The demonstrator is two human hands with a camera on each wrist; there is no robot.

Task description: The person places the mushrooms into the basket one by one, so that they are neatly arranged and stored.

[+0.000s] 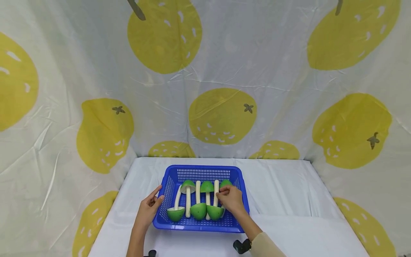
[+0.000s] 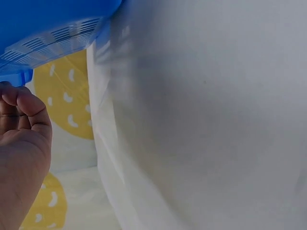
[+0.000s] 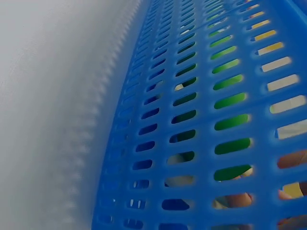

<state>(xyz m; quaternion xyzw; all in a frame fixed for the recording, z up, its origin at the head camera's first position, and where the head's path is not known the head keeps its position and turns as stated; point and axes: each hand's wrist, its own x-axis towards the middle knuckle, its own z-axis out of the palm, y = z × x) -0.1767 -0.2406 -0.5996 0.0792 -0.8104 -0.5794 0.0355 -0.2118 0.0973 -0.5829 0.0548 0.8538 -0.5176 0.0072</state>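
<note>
In the head view, a blue plastic basket [image 1: 192,227] holds several toy mushrooms with green caps and white stems, laid side by side with caps alternating near and far. My left hand [image 1: 146,211] grips the basket's left rim, its thumb over the edge; the left wrist view shows that hand's curled fingers [image 2: 31,108] at the blue rim. Over the right part of the basket, my right hand [image 1: 232,200] pinches the white stem of a mushroom [image 1: 216,188] whose cap faces me. Another mushroom's green cap [image 1: 226,183] shows just beyond this hand, its stem mostly hidden.
A white cloth [image 1: 282,192] covers the table under the basket. Behind and at both sides hang curtains [image 1: 282,117] printed with yellow lemons. The basket's slotted side wall [image 3: 192,115] fills much of the right wrist view, with green caps visible through the slots.
</note>
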